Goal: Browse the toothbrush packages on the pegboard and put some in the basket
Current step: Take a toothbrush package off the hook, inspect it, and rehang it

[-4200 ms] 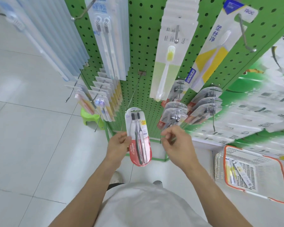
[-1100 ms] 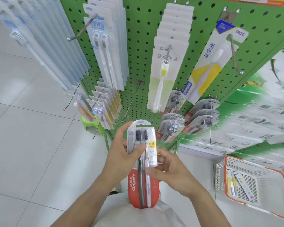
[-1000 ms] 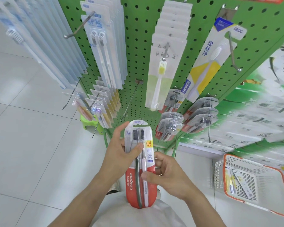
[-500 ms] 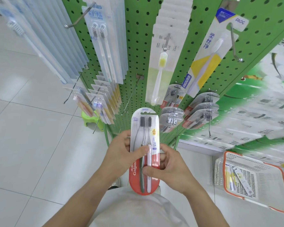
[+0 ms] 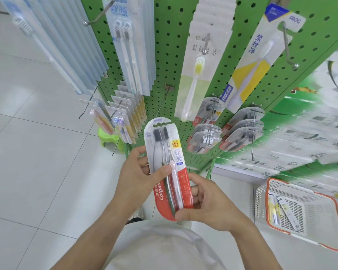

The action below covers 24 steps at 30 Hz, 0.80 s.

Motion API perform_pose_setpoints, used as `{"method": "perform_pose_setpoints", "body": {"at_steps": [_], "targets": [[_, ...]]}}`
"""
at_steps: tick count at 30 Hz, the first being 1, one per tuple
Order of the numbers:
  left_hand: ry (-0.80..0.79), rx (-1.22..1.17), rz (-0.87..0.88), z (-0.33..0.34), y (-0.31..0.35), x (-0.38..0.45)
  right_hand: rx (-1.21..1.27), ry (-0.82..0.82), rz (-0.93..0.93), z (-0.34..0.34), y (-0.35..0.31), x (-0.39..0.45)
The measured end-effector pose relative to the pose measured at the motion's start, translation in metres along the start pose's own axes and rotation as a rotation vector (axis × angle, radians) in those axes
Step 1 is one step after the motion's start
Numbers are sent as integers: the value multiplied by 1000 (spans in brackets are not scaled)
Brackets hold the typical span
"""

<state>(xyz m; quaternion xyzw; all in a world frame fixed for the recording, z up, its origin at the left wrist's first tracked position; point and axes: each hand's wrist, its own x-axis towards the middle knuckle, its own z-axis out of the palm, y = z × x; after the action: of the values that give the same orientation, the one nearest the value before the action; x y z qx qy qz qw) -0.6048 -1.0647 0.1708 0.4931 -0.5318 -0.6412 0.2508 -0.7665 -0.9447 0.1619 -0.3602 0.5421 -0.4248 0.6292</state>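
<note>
Pegboard (image 5: 176, 61): green, perforated, hung with rows of toothbrush packs on hooks. One hook (image 5: 162, 102) near its middle stood bare.

Basket (image 5: 302, 211): white mesh with an orange rim, on the floor at the right, well apart from both hands. Contents: what looked like two or three slim packs (image 5: 281, 211) lying along its left wall, the exact count too small to tell; the remainder of the basket floor showed bare mesh.

Colgate pack (image 5: 168, 168): red and clear twin-brush card, off the pegboard, held upright in front of the body, between the pegboard's lower edge and the torso.

Left hand (image 5: 137, 180): grasped the pack's left edge, thumb across the front.

Right hand (image 5: 205, 203): grasped the pack's lower right, fingers curled behind it, thumb at the bottom front.

Progress, as judged: part done. Some packs were already in the basket; this one was being inspected and not yet placed. Left: drop it in or rehang it, then browse on.
</note>
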Motion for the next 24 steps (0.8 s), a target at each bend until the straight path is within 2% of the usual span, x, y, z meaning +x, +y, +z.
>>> {"method": "perform_pose_setpoints", "body": {"at_steps": [2, 5, 7, 9, 13, 18, 22, 24], "targets": [[34, 35, 3, 0, -2, -1, -88, 31, -11, -1, -1, -1], [21, 131, 23, 4, 1, -2, -420, 164, -84, 0, -2, 0], [-54, 61, 19, 7, 5, -3, -643, 199, -176, 5, 1, 1], [-68, -65, -11, 9, 7, -4, -734, 186, -231, 11, 3, 2], [2, -29, 15, 1, 4, -1, -612, 214, -255, 19, 4, 3], [-165, -66, -103, -4, 2, -1, -339, 425, -227, 14, 0, 17], [-13, -11, -37, -4, -2, 0, -198, 422, -163, 5, -5, 21], [-28, 12, -19, -3, 0, -1, -209, 418, -150, 2, -4, 24]]}}
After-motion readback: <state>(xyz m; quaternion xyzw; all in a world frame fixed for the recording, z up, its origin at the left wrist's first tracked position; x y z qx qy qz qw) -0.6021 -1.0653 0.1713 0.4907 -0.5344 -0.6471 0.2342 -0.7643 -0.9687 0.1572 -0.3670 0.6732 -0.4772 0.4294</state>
